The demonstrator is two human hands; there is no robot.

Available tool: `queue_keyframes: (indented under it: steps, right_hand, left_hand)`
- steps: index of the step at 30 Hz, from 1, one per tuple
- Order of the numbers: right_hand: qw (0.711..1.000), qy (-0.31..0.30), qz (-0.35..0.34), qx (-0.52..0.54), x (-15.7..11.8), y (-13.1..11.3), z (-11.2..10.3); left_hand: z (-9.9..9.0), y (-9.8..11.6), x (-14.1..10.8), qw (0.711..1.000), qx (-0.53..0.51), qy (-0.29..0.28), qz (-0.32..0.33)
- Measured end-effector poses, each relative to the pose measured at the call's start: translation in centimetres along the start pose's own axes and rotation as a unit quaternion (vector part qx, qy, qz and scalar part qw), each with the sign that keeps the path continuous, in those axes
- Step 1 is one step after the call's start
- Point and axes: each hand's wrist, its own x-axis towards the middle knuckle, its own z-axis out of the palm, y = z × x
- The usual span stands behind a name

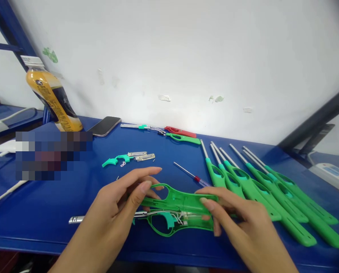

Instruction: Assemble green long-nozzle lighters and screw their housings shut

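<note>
Between my two hands is an opened green utility lighter, its casing in two halves. My left hand (116, 206) pinches the front part of the upper casing half (183, 201), thumb on top. At the wide rear end, my right hand (240, 220) grips the same half, with its fingers reaching down beside the lower casing half (159, 232). That lower half holds a teal trigger (167, 218), thin wires and a clear part. A metal tube (77, 219) sticks out to the left, partly hidden by my left hand. Just beyond lies a screwdriver (197, 178).
Several assembled green lighters (271, 185) lie side by side at right. Teal triggers (109, 163) and clear inner parts (145, 156) sit beyond my left hand. Red (180, 131) and green casing pieces (183, 139), a phone (106, 126) and a bottle (55, 98) are near the wall.
</note>
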Motion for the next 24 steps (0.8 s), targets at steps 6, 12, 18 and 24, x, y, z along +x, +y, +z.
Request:
queue_keyframes:
  steps: [6, 12, 18, 24]
  right_hand:
    - [0.995, 0.059, 0.041, 0.067, 0.1, 0.7, -1.1]
    - [0.996, 0.009, 0.036, 0.085, 0.2, 0.8, -1.3]
    - [1.0, 0.002, -0.01, 0.009, 0.2, -0.1, -2.2]
    - [0.988, 0.002, -0.091, -0.125, -0.3, 0.7, -3.0]
  left_hand:
    - [-1.1, -0.6, 0.3, 0.994, -0.014, -0.099, -0.036]
    - [-1.5, -0.6, 0.3, 0.997, 0.013, -0.063, -0.033]
    - [-1.7, -1.5, -0.2, 0.998, 0.017, -0.062, -0.021]
    - [-2.2, -2.2, -0.7, 0.994, 0.094, -0.032, 0.054]
